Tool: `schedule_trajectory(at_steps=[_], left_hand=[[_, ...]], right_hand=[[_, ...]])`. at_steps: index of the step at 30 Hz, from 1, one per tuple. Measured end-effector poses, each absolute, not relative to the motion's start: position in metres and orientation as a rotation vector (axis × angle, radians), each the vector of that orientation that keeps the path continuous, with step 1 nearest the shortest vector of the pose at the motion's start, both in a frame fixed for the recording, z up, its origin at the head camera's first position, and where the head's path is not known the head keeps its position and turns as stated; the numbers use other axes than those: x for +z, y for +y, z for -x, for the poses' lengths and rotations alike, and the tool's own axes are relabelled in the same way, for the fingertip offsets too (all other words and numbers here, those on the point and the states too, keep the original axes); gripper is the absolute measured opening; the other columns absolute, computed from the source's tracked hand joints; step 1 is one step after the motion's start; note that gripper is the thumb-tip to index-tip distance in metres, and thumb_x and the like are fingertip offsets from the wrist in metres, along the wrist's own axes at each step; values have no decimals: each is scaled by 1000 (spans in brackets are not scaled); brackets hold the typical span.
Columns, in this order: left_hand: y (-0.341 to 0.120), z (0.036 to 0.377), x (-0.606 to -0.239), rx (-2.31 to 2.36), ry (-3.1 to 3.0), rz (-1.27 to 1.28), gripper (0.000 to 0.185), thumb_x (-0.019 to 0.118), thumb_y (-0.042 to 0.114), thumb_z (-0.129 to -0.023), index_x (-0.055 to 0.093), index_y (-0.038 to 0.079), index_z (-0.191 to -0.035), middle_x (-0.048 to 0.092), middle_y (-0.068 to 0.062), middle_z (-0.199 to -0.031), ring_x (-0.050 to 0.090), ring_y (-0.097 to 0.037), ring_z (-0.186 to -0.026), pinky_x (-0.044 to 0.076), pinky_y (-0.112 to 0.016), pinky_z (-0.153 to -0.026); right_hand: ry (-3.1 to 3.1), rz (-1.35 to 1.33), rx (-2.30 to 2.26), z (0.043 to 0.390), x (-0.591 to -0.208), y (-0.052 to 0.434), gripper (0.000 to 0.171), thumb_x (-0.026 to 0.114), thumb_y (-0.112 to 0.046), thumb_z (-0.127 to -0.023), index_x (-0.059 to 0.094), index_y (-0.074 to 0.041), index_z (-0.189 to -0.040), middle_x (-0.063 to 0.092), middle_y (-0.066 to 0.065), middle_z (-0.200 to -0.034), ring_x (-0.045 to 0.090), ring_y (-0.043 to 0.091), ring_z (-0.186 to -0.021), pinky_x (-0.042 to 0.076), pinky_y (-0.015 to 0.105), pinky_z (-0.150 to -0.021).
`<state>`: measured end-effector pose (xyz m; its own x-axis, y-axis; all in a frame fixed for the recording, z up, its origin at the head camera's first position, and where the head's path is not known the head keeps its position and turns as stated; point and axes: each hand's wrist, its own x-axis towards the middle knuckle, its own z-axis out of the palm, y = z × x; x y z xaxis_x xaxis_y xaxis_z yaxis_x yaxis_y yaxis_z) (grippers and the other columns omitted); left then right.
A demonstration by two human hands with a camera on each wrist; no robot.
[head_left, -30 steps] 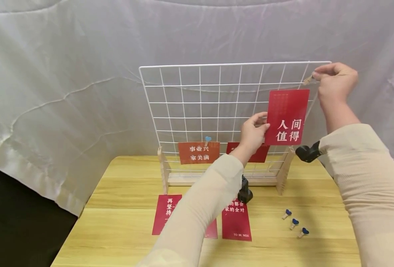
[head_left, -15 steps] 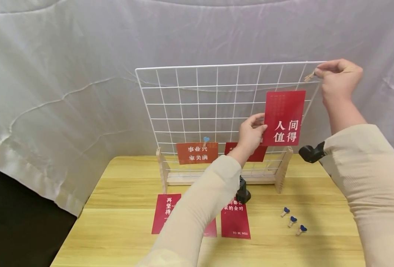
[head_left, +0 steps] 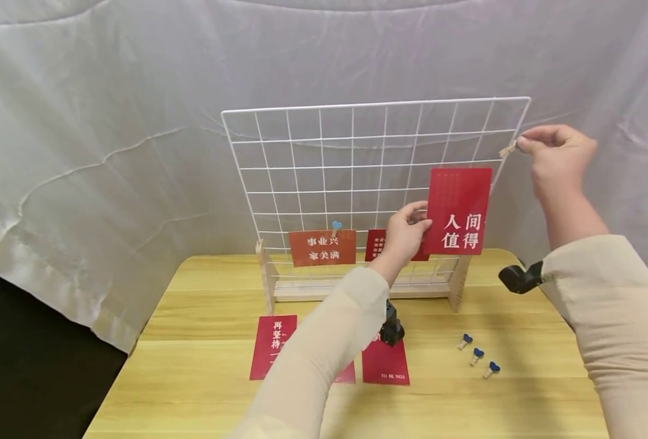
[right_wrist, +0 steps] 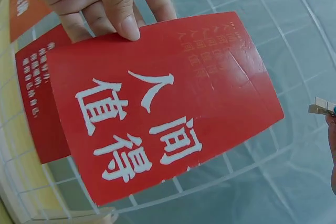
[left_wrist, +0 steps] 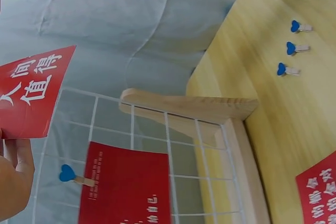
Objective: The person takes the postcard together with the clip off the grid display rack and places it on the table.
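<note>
The left hand (right_wrist: 105, 1) pinches a red card (right_wrist: 163, 106) by its edge, in front of a wire grid (right_wrist: 282, 33). The right hand (right_wrist: 333, 142) pinches a wooden clip (right_wrist: 321, 107).

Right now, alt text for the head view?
The left hand holds a red card with white characters before a white wire grid, while the right hand pinches a wooden clip near the grid's right edge. Two other cards hang on the grid. On the table, more red cards lie partly hidden, with three blue-heart clips to the right.
</note>
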<state>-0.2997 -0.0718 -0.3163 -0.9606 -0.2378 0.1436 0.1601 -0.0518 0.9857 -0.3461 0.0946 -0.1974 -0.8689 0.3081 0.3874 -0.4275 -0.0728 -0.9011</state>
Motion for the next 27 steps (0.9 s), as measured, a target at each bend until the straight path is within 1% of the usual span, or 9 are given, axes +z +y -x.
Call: schedule_trajectory(at_steps=[3,6,11,15,18,22,25,26,27], left_hand=[[-73,297,-323,-2099,-1968,-94,30,59,-2,-78,62,14,-103,55,5,-78,53,-7,-68,48,-20,-55],[-73,295,-332,-2126,-1952,-102,29,58,-4,-77,62,13,-102,55,4,-77,53,-7,-67,49,-21,-56],[-73,291,-348,-2188,-1913,-130,28,57,-6,-77,63,10,-100,55,2,-77,53,-8,-68,50,-23,-60],[-73,286,-360,-2187,-1950,-158,28,57,-5,-78,62,12,-100,55,3,-77,54,-10,-67,50,-22,-59],[-72,281,-369,-2161,-1996,-178,30,58,-5,-77,62,13,-100,56,4,-78,54,-10,-66,49,-21,-58],[-71,275,-382,-2187,-2017,-213,29,58,-4,-77,62,14,-100,55,4,-79,55,-11,-67,49,-22,-59],[-69,272,-392,-2211,-2026,-257,29,57,-3,-78,62,16,-99,54,4,-79,55,-11,-68,50,-24,-59],[-69,270,-395,-2219,-2023,-265,29,57,-4,-78,62,15,-99,54,4,-79,55,-11,-69,50,-24,-60],[-68,268,-398,-2232,-2016,-276,30,57,-5,-78,63,15,-100,54,3,-79,55,-12,-69,50,-25,-60]], right_hand=[[-1776,-117,1967,342,-208,99,22,63,9,-70,65,-11,-61,56,-5,-58,50,2,-54,38,10,-51],[-1776,-127,2002,338,-220,104,20,64,9,-71,65,-10,-63,57,-5,-60,53,2,-55,41,9,-54],[-1695,-176,2122,331,-244,110,21,60,14,-70,65,-5,-65,59,-1,-62,57,5,-55,46,11,-57],[-1681,-158,2155,326,-267,115,22,59,17,-70,65,-4,-66,60,-1,-61,58,6,-53,47,13,-57],[-1689,-136,2169,322,-284,117,18,61,15,-69,65,-3,-67,61,-1,-61,58,7,-53,47,13,-56],[-1672,-153,2225,316,-307,121,13,66,11,-67,65,-2,-67,61,0,-61,59,7,-53,48,14,-55],[-1697,-126,2255,315,-327,126,12,65,11,-68,65,-1,-70,62,1,-64,59,8,-56,48,15,-56],[-1705,-118,2262,318,-337,130,12,65,11,-68,65,0,-72,62,2,-65,59,9,-57,48,16,-57],[-1695,-165,2277,329,-355,140,12,64,11,-69,65,1,-75,63,4,-67,60,11,-59,49,17,-58]])
